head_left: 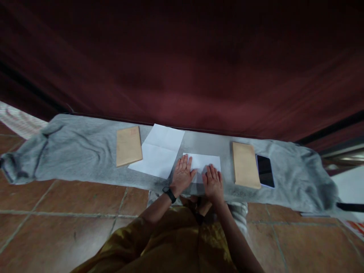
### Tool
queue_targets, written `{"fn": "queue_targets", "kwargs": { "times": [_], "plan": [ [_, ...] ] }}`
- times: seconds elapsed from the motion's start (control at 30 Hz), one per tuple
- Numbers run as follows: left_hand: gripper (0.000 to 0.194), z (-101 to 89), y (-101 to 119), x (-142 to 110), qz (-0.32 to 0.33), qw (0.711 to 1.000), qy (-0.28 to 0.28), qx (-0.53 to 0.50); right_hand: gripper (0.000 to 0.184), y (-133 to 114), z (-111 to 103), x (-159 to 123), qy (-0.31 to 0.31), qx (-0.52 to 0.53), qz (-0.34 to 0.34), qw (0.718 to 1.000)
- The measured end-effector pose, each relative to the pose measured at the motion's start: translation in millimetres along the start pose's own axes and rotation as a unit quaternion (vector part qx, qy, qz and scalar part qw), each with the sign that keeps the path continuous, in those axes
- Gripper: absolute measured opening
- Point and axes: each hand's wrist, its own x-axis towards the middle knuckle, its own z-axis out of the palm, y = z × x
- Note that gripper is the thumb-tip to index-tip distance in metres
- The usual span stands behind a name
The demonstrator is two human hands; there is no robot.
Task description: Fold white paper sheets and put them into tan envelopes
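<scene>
A small folded sheet of white paper (205,160) lies on the grey cloth in front of me. My left hand (182,175) rests flat on its left side, fingers stretched out. On the right part of the same sheet lies my right hand (213,182), palm down with the fingers slightly spread. To the left is a larger white sheet (160,149), unfolded, with a crease across it. A brown envelope (129,146) touches that sheet's left edge. Right of my hands sits a thicker stack of brown envelopes (246,165).
A phone (265,170) with a dark screen lies beside the right-hand envelopes. The grey cloth (82,148) covers a long narrow surface and is wrinkled at both ends. Behind it rises a dark red fabric (182,76). Brown floor tiles (76,199) show below.
</scene>
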Motion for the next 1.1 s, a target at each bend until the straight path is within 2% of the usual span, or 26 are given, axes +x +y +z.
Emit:
{"fn": "queue_targets", "kwargs": {
  "times": [0.17, 0.33, 0.5, 0.77, 1.1],
  "plan": [
    [0.064, -4.9, 1.5, 1.1, 0.002, 1.000, -0.005, -0.004, 0.050, -5.6, 9.5, 43.4, -0.011, 0.037, -0.041, 0.998],
    [0.063, -5.2, -1.3, -0.1, 0.012, 1.000, 0.006, -0.012, 0.046, 4.3, 18.6, 72.8, 0.001, 0.036, -0.040, 0.999],
    [0.063, -3.7, -3.2, -1.0, 0.017, 0.999, 0.009, -0.025, 0.040, 16.2, 19.2, 79.2, 0.005, 0.025, -0.052, 0.998],
    [0.061, -4.3, -4.7, -1.7, 0.024, 0.999, 0.007, -0.028, 0.032, 19.6, 13.9, 95.5, -0.005, -0.008, -0.042, 0.999],
    [0.057, -7.1, -5.0, -3.4, 0.039, 0.999, 0.008, -0.037, 0.032, 21.1, 12.6, 85.2, 0.003, 0.013, -0.032, 0.999]
  ]
}}
